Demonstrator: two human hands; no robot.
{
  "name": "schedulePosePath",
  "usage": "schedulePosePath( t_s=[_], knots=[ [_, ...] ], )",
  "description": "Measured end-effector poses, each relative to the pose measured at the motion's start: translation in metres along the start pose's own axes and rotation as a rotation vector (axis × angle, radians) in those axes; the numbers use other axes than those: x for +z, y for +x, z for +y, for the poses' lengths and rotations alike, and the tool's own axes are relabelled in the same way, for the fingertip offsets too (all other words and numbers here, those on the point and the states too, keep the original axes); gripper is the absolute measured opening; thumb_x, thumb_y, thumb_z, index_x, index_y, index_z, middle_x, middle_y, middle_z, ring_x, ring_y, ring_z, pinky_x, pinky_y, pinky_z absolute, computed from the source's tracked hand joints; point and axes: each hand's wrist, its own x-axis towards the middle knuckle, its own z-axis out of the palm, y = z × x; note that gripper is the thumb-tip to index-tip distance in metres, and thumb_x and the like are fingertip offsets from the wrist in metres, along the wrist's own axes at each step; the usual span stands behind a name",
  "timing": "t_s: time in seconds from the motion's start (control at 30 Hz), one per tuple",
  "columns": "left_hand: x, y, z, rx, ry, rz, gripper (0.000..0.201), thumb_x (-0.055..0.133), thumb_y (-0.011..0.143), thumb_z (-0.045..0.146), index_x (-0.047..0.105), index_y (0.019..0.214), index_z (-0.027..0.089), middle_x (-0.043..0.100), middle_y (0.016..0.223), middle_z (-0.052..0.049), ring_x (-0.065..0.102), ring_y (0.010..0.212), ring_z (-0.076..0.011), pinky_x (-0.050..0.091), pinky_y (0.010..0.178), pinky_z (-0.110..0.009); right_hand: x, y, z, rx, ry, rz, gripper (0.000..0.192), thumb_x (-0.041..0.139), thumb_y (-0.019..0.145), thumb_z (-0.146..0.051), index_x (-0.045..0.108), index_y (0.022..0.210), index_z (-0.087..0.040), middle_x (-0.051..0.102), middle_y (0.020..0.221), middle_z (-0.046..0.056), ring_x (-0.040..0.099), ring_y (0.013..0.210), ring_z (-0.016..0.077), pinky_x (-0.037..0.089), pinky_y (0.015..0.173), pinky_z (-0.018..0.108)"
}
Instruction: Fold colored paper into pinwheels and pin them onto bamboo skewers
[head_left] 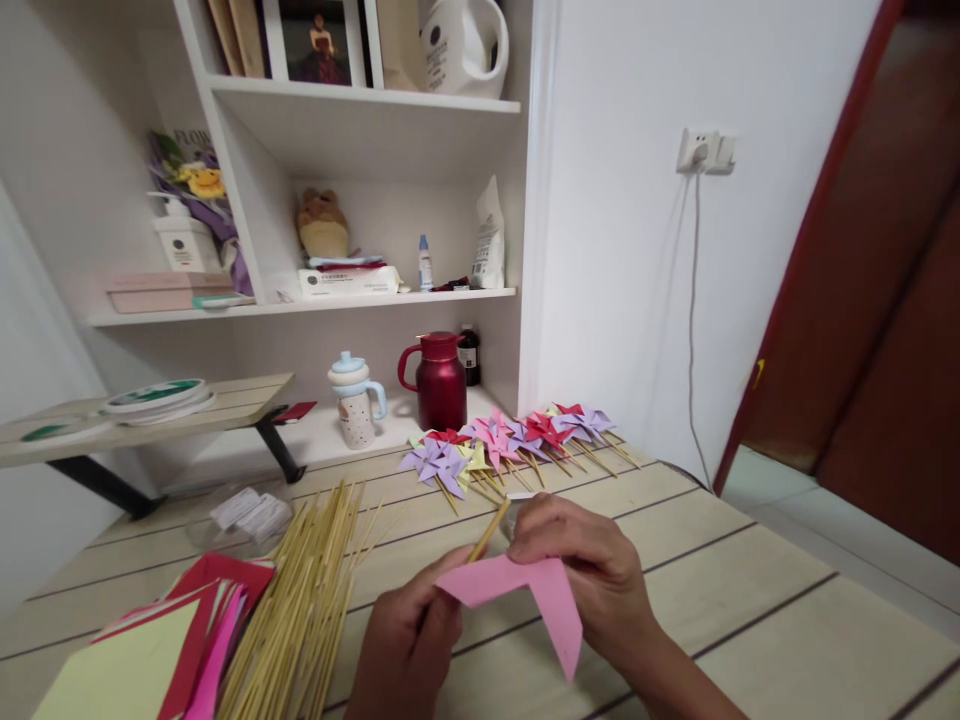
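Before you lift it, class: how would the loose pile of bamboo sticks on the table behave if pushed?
The bamboo sticks look thin and round, so they would probably roll and scatter. Each seems stiff and light, though likely to snap if bent.

The folded paper [536, 595] near the front is plain pink, and the stick [489, 530] behind it is pale yellow-tan like the pile of sticks [307, 600] to its left. The near-left paper stack [161, 645] shows pale yellow, red and pink sheets. Far off, the pinwheels [510, 440] are purple, pink, red and yellow, and the flask [439, 380] is dark red.
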Motion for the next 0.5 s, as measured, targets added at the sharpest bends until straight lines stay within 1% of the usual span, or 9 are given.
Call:
schedulePosePath(
  t_s=[0.03, 0.1, 0.17, 0.23, 0.3, 0.33, 0.37, 0.43, 0.5],
  knots=[
    [0.0004, -0.0013, 0.0003, 0.035, 0.046, 0.020, 0.045, 0.060, 0.082, 0.054, 0.076, 0.103, 0.017, 0.028, 0.051, 0.007, 0.020, 0.044, -0.0075, 0.014, 0.041, -0.020, 0.0000, 0.0001, -0.0003, -0.002, 0.004, 0.005, 0.023, 0.069, 0.085, -0.010, 0.078, 0.096, -0.028, 0.068, 0.078, 0.003, 0.063, 0.071, 0.0174, 0.048, 0.062, 0.031],
    [0.0007, -0.0034, 0.0004, 0.124, 0.158, 0.067, 0.037, 0.060, 0.083, 0.049, 0.079, 0.090, 0.018, 0.034, 0.049, 0.006, 0.025, 0.044, -0.0089, 0.021, 0.041, -0.021, -0.0001, 0.0001, -0.0004, -0.006, 0.001, 0.011, 0.023, 0.069, 0.085, -0.010, 0.078, 0.095, -0.028, 0.068, 0.078, 0.003, 0.063, 0.071, 0.0177, 0.049, 0.062, 0.032],
    [0.0006, -0.0046, 0.0000, 0.216, 0.255, 0.111, 0.032, 0.060, 0.083, 0.045, 0.079, 0.082, 0.020, 0.047, 0.050, 0.002, 0.036, 0.047, -0.0114, 0.032, 0.046, -0.022, -0.0004, 0.0001, -0.0005, -0.014, -0.009, 0.017, 0.022, 0.070, 0.084, -0.010, 0.078, 0.094, -0.028, 0.069, 0.078, 0.004, 0.064, 0.072, 0.0179, 0.050, 0.063, 0.032],
    [0.0007, -0.0049, -0.0003, 0.284, 0.295, 0.156, 0.029, 0.059, 0.084, 0.043, 0.080, 0.084, 0.022, 0.062, 0.061, -0.001, 0.050, 0.055, -0.0148, 0.042, 0.057, -0.023, -0.0005, 0.0003, -0.0007, -0.017, -0.012, 0.026, 0.020, 0.070, 0.084, -0.011, 0.078, 0.094, -0.028, 0.069, 0.077, 0.004, 0.064, 0.071, 0.0179, 0.050, 0.063, 0.032],
    [0.0012, -0.0048, 0.0003, 0.318, 0.301, 0.197, 0.027, 0.059, 0.084, 0.040, 0.080, 0.088, 0.024, 0.069, 0.071, -0.002, 0.058, 0.064, -0.0172, 0.046, 0.068, -0.024, -0.0005, 0.0008, -0.0010, -0.018, -0.007, 0.041, 0.019, 0.071, 0.084, -0.013, 0.078, 0.093, -0.027, 0.069, 0.076, 0.004, 0.064, 0.070, 0.0177, 0.050, 0.063, 0.032],
    [0.0015, -0.0048, 0.0010, 0.325, 0.308, 0.212, 0.027, 0.058, 0.084, 0.039, 0.080, 0.090, 0.025, 0.069, 0.070, -0.001, 0.058, 0.064, -0.0172, 0.047, 0.071, -0.025, -0.0004, 0.0012, -0.0012, -0.015, -0.003, 0.050, 0.018, 0.071, 0.084, -0.013, 0.078, 0.093, -0.027, 0.069, 0.076, 0.003, 0.064, 0.070, 0.0177, 0.050, 0.063, 0.032],
    [0.0019, -0.0047, 0.0019, 0.327, 0.321, 0.223, 0.026, 0.059, 0.084, 0.038, 0.080, 0.090, 0.025, 0.067, 0.065, 0.000, 0.057, 0.061, -0.0166, 0.047, 0.072, -0.025, -0.0003, 0.0016, -0.0015, -0.013, 0.001, 0.060, 0.017, 0.072, 0.084, -0.014, 0.078, 0.092, -0.027, 0.069, 0.075, 0.003, 0.063, 0.069, 0.0177, 0.051, 0.062, 0.032],
    [0.0029, -0.0045, 0.0040, 0.326, 0.361, 0.237, 0.024, 0.060, 0.083, 0.037, 0.081, 0.088, 0.026, 0.058, 0.052, 0.002, 0.049, 0.051, -0.0148, 0.046, 0.067, -0.024, -0.0003, 0.0024, -0.0019, -0.007, 0.005, 0.080, 0.015, 0.072, 0.084, -0.016, 0.078, 0.091, -0.028, 0.069, 0.075, 0.003, 0.064, 0.068, 0.0180, 0.051, 0.062, 0.033],
    [0.0044, -0.0045, 0.0059, 0.332, 0.395, 0.264, 0.021, 0.062, 0.082, 0.036, 0.081, 0.082, 0.027, 0.051, 0.046, 0.003, 0.043, 0.045, -0.0136, 0.043, 0.060, -0.023, -0.0004, 0.0029, -0.0024, -0.002, 0.006, 0.094, 0.014, 0.073, 0.083, -0.017, 0.079, 0.090, -0.028, 0.069, 0.074, 0.004, 0.064, 0.068, 0.0183, 0.051, 0.062, 0.033]
  ],
)
